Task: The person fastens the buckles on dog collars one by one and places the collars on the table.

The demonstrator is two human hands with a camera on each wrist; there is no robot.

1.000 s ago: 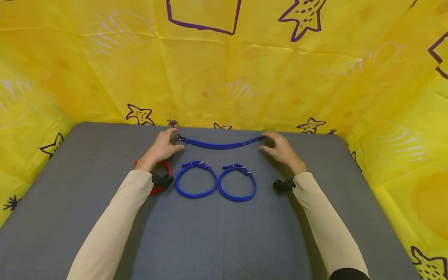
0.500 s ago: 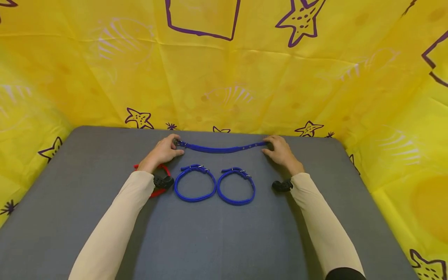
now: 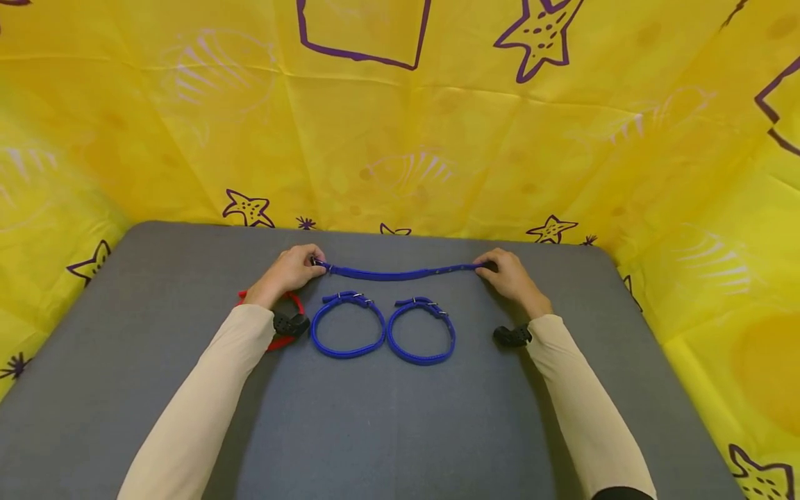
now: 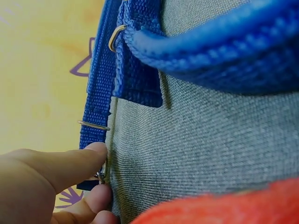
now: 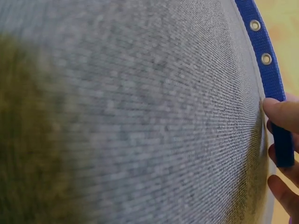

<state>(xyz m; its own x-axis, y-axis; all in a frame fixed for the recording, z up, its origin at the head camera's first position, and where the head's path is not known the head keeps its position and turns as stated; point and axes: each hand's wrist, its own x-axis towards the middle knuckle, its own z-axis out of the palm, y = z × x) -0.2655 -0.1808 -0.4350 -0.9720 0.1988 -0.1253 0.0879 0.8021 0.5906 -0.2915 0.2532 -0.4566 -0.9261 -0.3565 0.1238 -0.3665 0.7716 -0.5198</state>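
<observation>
An unbuckled blue collar (image 3: 387, 276) stretches between my two hands near the far side of the table. My left hand (image 3: 292, 269) pinches its buckle end; in the left wrist view the thumb and fingertips close on the metal buckle (image 4: 102, 173), just below a metal keeper loop (image 4: 93, 125). My right hand (image 3: 509, 278) pinches the other end, where the right wrist view shows eyelet holes (image 5: 266, 59) and the squared tip (image 5: 284, 156) poking out past the thumb. Nearer to me lie two buckled blue collars (image 3: 348, 355) side by side, each forming a ring.
A red collar (image 3: 298, 305) lies under my left wrist, partly hidden by it. The grey table (image 3: 387, 430) ends at a yellow cloth backdrop (image 3: 400, 111) with fish and starfish drawings, which also rises at both sides.
Both hands have gone from resting by the collar's ends to pinching them. The strap has come slightly nearer to me and now looks straighter. The other collars stay put.
</observation>
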